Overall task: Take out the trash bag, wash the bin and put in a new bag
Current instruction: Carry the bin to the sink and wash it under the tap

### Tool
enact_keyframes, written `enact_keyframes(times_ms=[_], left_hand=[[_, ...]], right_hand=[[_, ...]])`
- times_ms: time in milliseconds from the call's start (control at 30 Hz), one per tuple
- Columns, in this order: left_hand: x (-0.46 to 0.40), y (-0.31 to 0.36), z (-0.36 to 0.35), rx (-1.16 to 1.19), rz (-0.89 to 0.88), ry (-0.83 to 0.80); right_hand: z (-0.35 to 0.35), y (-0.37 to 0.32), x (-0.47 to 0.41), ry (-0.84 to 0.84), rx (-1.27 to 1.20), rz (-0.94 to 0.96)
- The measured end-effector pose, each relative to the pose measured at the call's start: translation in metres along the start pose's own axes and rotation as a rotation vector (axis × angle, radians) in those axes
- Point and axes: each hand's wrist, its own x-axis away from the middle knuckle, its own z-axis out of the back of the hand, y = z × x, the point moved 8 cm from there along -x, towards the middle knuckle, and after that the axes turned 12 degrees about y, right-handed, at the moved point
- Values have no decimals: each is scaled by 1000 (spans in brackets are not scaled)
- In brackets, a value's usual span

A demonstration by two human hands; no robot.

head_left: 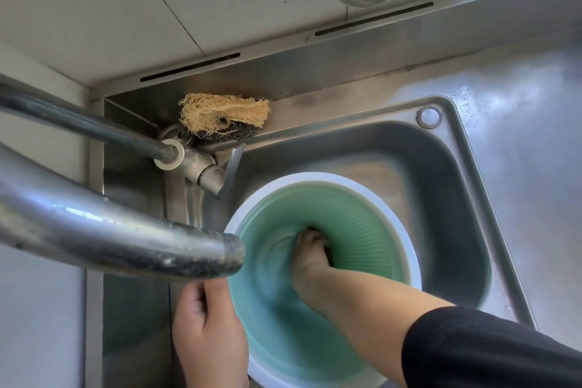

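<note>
Scrubbing the bin's floor in the sink.

The green bin [362, 230] stood in the steel sink [441, 167], below the faucet [126, 239]; the left hand [208, 321] gripped its rim while the right hand [311, 249], fingers curled on something dark, reached its bottom. Better to brace firmly and work around the ribbed wall. Behind the bin, a loofah [223, 113] rested against white tiles [94, 9].

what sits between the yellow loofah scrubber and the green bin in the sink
In the head view, the tap's valve body and handle lie between the loofah scrubber and the bin.
</note>
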Motion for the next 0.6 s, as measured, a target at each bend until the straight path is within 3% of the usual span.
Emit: enact_keyframes(times_ms=[100,167,267,367,600], left_hand=[[3,-5,0,-4,16,6],[6,-3,-1,2,2,7],[8,-5,0,16,8,9],[7,-6,-1,34,20,-9],[4,-2,-15,75,115,-118]], right_hand=[[-8,6,12,-194,-119,-68],[-16,-4,20,-310,-268,29],[-21,-20,37,-596,-719,41],[-14,-30,49,-787,-1177,-197],[44,-33,52,-698,-2007,-545]])
